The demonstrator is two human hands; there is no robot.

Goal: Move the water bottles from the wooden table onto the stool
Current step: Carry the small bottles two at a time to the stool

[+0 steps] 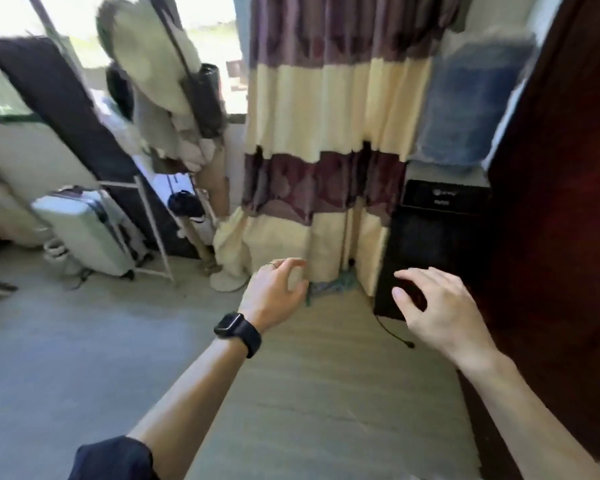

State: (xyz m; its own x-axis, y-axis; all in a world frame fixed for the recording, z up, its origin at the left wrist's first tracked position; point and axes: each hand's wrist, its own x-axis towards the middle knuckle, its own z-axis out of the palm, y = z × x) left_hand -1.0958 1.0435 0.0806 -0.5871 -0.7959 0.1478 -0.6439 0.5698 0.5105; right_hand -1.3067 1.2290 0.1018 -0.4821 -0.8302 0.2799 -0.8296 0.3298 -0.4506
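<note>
The frame is blurred. No water bottles, wooden table or stool show in the head view. My left hand (274, 289), with a black watch on the wrist and a ring on one finger, is held out over the floor, fingers loosely curled and holding nothing. My right hand (433, 306) hangs at the same height to the right, fingers spread, in front of a black speaker (433, 237). Both hands are empty.
A striped purple and cream curtain (326, 133) hangs straight ahead. A white suitcase (84, 233) and a rack with clothes and a hat (153, 57) stand at the left. A dark red wooden door (568, 202) fills the right side. Grey-beige floor (309, 393) lies below my arms.
</note>
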